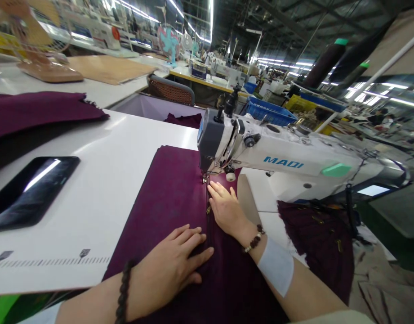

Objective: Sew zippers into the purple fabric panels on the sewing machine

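A dark purple fabric panel (159, 198) lies under the presser foot (205, 179) of a white sewing machine (254, 153). A zipper (209, 229) with a brass-coloured pull (208, 210) runs down the panel toward me. My left hand (175, 256) rests flat on the cloth, fingers apart, its fingertips beside the zipper. My right hand (225, 207) lies on the fabric just right of the zipper, fingers stretched toward the presser foot and close to it. Neither hand grips anything. The needle tip is too small to make out.
A black phone (34, 193) lies on the white table (102, 180) at left, near more purple cloth (41, 112). Purple pieces with zipper pulls (318, 243) lie right of the machine. A blue crate (269, 112) stands behind it. A printed ruler scale (58, 262) marks the front edge.
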`<control>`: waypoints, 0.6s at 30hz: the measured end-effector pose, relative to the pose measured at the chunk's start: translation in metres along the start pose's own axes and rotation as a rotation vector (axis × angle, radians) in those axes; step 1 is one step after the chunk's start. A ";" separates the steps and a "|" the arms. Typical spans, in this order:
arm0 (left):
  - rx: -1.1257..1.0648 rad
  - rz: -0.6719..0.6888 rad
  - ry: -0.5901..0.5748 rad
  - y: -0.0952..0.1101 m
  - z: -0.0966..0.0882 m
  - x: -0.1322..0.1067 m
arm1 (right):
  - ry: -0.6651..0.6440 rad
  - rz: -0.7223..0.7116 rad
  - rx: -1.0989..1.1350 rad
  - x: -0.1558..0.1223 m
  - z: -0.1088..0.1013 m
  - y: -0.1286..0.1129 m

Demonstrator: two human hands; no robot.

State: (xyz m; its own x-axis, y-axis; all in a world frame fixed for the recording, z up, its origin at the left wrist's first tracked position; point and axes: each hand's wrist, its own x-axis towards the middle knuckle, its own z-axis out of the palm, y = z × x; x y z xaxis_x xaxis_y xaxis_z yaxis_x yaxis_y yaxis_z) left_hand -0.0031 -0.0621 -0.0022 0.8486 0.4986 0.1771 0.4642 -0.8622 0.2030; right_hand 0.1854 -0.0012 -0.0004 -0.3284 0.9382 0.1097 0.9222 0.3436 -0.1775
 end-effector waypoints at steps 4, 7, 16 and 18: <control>0.015 -0.020 -0.015 0.004 0.005 0.002 | -0.012 -0.007 -0.003 -0.001 -0.001 0.001; 0.017 -0.036 -0.011 0.007 0.009 0.003 | -0.022 -0.017 -0.001 0.000 -0.002 0.003; 0.019 -0.017 0.013 0.002 0.007 0.002 | -0.015 -0.028 0.008 0.002 0.000 0.006; 0.017 -0.017 0.014 0.000 0.006 0.003 | -0.013 -0.030 0.009 0.004 0.000 0.006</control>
State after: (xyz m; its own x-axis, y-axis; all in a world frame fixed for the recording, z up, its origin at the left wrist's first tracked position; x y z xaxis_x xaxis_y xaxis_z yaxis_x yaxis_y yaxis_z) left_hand 0.0012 -0.0606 -0.0076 0.8370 0.5142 0.1872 0.4829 -0.8549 0.1895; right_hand 0.1898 0.0051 -0.0009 -0.3584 0.9279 0.1023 0.9101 0.3717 -0.1829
